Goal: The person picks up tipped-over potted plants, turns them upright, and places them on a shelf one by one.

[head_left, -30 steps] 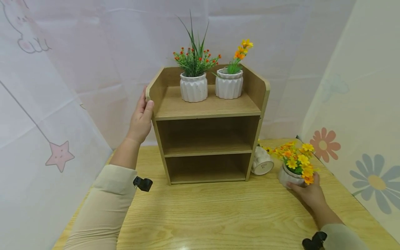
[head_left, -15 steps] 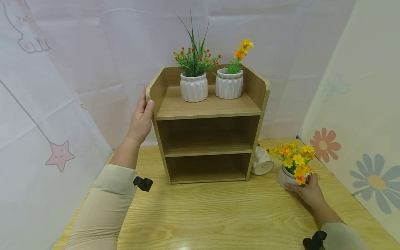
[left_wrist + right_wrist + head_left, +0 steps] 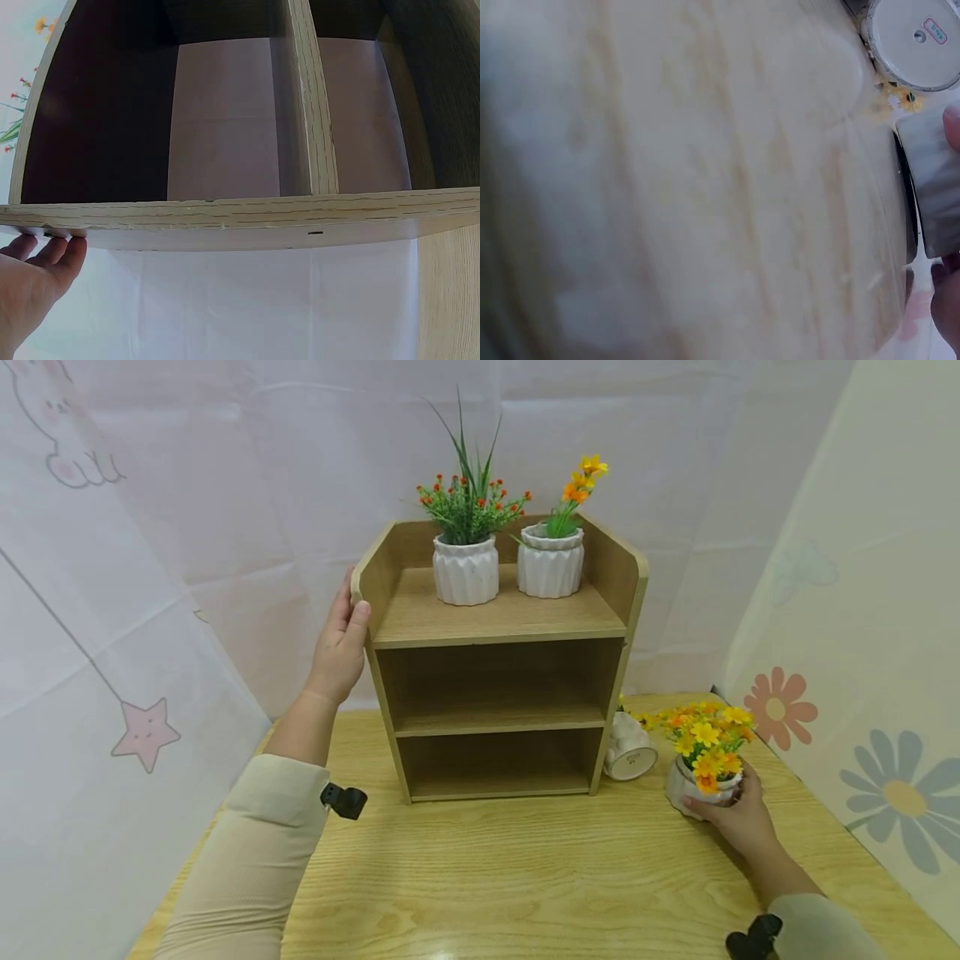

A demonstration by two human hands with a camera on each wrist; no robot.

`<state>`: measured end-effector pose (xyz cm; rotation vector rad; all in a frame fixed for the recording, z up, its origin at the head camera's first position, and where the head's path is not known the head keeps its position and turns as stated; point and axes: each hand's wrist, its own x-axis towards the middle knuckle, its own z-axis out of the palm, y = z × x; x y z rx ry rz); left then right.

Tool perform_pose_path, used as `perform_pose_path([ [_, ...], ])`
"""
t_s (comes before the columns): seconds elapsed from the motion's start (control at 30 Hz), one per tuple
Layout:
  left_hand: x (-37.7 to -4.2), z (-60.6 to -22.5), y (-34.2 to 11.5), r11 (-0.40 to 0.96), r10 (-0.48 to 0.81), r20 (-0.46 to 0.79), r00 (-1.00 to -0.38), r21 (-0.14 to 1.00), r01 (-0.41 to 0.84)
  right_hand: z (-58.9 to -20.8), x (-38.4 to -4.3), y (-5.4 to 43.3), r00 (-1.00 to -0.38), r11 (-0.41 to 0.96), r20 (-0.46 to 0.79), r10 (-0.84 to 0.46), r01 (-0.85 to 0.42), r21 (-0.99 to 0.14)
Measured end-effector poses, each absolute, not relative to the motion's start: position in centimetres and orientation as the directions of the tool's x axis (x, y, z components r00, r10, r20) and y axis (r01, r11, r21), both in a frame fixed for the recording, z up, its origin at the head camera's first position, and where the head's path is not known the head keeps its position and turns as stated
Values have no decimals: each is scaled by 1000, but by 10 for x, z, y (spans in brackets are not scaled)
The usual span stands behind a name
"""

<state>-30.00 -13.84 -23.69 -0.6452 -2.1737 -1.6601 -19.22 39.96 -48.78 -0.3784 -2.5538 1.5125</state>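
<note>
My left hand (image 3: 337, 647) rests against the outer left side of a wooden shelf unit (image 3: 498, 633), near its top. In the left wrist view its fingertips (image 3: 73, 251) touch the side panel from outside. On the right of the table, my right hand (image 3: 738, 814) grips a white flowerpot (image 3: 684, 789) with yellow and orange flowers (image 3: 705, 735), its thumb in front. The pot stands upright on or just above the table; I cannot tell which. In the right wrist view only part of this pot (image 3: 935, 187) and hand shows.
On the top shelf stand a white pot with red-flowered greenery (image 3: 466, 572) and one with orange-yellow flowers (image 3: 550, 564). Another white pot (image 3: 630, 750) lies tipped over beside the unit's right side, base facing forward. Cloth walls surround the wooden table (image 3: 480, 877).
The flowers in the gripped pot have turned a little leftward, and my right fingers have shifted around its rim. The left hand and shelf unit have not moved.
</note>
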Motion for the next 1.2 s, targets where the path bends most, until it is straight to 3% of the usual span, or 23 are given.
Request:
perform_pose_path([
  [0.53,-301,-238,-140,216,155,514,-844,816,537,-448,-189,400,-909,465,146,390,58,-884],
  [0.73,-300,-238,-140,218,168,514,-841,813,540,-410,-193,399,-874,495,211,437,38,-868],
  [1.0,-300,-238,-139,224,166,513,-842,812,539,-345,-197,396,-857,442,161,489,85,-893],
  [1.2,-300,-237,-140,206,171,520,-837,812,547,-292,-199,383,-834,434,210,509,38,-900],
])
